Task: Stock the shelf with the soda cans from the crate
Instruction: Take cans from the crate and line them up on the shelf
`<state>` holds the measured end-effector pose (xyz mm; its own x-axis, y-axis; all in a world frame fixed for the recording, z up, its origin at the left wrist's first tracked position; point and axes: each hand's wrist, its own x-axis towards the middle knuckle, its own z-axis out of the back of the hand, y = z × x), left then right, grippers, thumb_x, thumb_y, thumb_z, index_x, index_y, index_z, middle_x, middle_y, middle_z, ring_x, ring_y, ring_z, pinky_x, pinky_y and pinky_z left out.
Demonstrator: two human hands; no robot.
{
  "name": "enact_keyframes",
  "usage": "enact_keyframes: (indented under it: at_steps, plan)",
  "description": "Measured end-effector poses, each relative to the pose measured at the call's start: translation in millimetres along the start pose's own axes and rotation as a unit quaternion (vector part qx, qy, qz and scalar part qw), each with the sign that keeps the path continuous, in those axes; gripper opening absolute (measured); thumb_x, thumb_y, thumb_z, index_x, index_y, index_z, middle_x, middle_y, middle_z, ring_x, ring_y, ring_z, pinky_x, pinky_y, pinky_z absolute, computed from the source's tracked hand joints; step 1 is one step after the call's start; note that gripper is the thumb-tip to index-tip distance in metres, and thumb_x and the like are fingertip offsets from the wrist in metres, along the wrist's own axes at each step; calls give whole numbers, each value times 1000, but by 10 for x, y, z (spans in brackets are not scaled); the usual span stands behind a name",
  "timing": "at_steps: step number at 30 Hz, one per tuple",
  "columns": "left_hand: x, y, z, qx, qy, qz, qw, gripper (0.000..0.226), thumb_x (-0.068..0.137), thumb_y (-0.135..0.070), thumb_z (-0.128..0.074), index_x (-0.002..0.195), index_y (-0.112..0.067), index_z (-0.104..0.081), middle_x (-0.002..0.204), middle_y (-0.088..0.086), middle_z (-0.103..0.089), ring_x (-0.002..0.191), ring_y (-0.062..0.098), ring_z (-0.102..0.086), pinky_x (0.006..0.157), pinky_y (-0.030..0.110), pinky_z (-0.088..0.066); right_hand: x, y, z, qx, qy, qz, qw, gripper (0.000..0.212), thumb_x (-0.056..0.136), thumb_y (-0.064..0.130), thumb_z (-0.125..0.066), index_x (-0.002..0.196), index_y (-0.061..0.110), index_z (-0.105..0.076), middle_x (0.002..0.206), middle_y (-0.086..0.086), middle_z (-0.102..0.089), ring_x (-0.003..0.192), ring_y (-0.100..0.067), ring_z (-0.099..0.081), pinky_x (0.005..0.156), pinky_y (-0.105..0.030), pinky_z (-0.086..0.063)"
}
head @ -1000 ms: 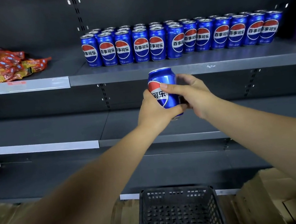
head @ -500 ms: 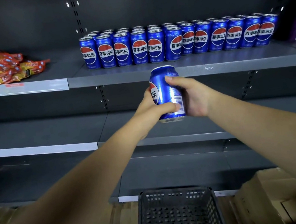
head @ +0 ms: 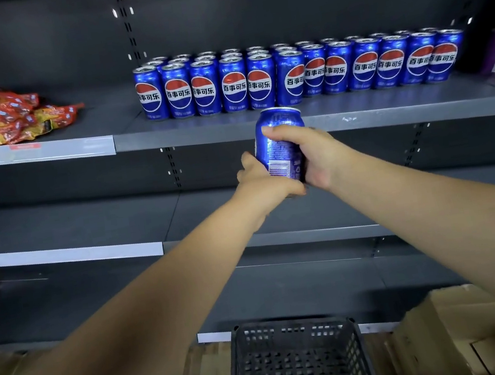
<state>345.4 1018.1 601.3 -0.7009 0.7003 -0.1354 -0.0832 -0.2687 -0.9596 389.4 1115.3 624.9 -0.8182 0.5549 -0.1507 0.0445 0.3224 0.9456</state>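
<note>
Between the left hand [head: 266,181] and the right hand [head: 315,153], before the shelf [head: 199,130] edge, a blue Pepsi can [head: 280,147] is held nearly upright, barcode side toward the wearer. It is gripped round the body by the right and clasped at the base by the left, probably so its logo can be turned outward like the stocked cans [head: 287,77] beyond.

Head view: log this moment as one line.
soda can: held, not yet on shelf | left hand: grips its bottom | right hand: grips its side
</note>
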Motion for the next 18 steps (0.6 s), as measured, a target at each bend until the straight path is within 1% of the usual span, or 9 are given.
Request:
enact_keyframes:
  at_steps: [3,5,6,8,9,10,13,15,18]
  plan:
    - [9,-28,50,-4,4,-9,1000,58,63,-15,-74,112,-12,-41,90,-2,-60,77,13,-58,53,24,-44,12,35,-56,-28,-7,13,1000,91,51,21,-88,129,-1,-45,108,-21,-66,77,-30,-71,60,-40,-56]
    - [16,-60,109,-11,35,-7,999,69,52,-21,-74,115,-10,-50,92,2,-66,75,15,-61,47,22,-43,6,97,-66,-47,10,4,999,88,52,25,-87,127,1,-47,107,-18,-67,77,-28,-71,61,-37,-56]
    - [22,-63,140,-23,47,-4,999,69,50,-22,-75,114,-9,-52,93,4,-68,75,16,-63,46,21,-43,-4,129,-58,-62,22,3,998,76,61,26,-84,124,2,-51,105,-15,-69,77,-26,-70,62,-35,-56]
    - [26,-60,211,-61,71,-5,996,54,60,-15,-76,109,-10,-55,86,5,-69,73,18,-64,47,21,-44,-35,176,-11,-101,47,10,994,38,77,27,-71,108,7,-62,96,-9,-70,78,-21,-68,70,-31,-56]
    - [16,-63,249,-86,92,-6,992,46,63,-12,-74,106,-11,-57,81,5,-69,70,19,-65,47,20,-43,-58,189,14,-108,63,10,992,25,80,26,-67,100,11,-65,93,-7,-69,80,-20,-66,75,-31,-55]
    - [4,-65,284,-111,117,-13,987,41,62,-11,-71,101,-12,-59,78,5,-70,68,19,-66,47,20,-43,-84,199,32,-111,85,5,990,21,81,27,-65,96,13,-65,92,-6,-69,81,-20,-66,79,-32,-53]
    - [-38,-31,365,-161,192,-39,967,33,59,-9,-64,91,-14,-61,77,6,-71,68,21,-69,47,20,-41,-131,211,42,-105,142,-22,984,29,73,33,-62,93,13,-65,87,-5,-71,79,-19,-67,79,-32,-54]
    - [-67,-10,394,-180,239,-47,953,41,53,-9,-68,93,-12,-61,80,9,-71,71,24,-69,47,21,-42,-152,239,33,-77,161,-29,983,33,69,36,-62,92,12,-63,83,-6,-72,76,-19,-68,78,-33,-56]
    - [-80,2,383,-214,282,-50,934,42,50,-15,-67,93,-12,-64,84,12,-71,74,27,-70,47,22,-43,-153,264,25,-54,167,-27,984,38,72,34,-70,98,9,-61,89,-11,-70,82,-25,-67,81,-38,-56]
